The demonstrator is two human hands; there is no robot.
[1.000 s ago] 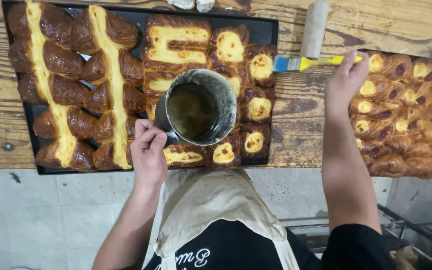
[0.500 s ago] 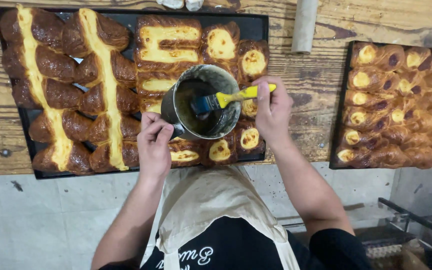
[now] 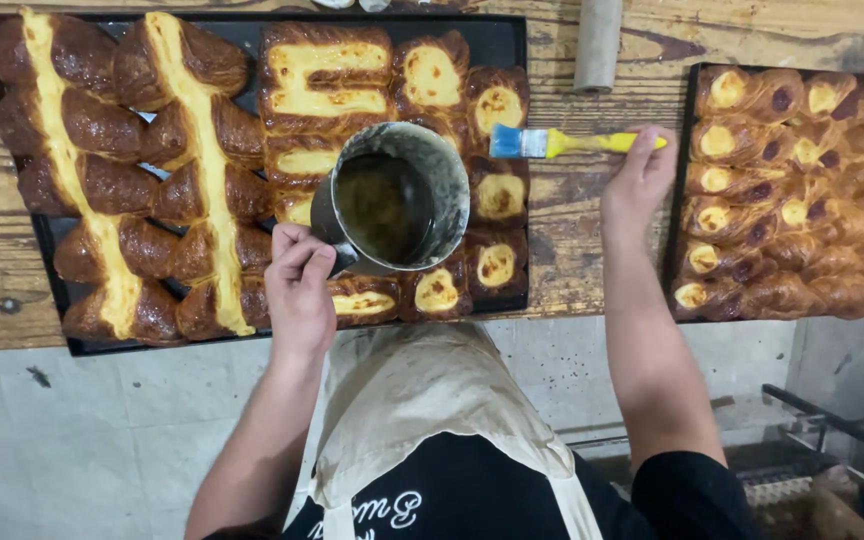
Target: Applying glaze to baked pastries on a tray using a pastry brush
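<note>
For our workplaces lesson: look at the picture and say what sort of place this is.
Probably a bakery's work area: dark trays of glazed, custard-filled pastries on a wooden bench, and a person with a glaze pot and a pastry brush.

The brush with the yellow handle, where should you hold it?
By the yellow handle of the brush, coming from the right. It lies sideways, blue bristles pointing left toward the metal pot, handle end free on the right. The right hand already has its grip there.
</note>
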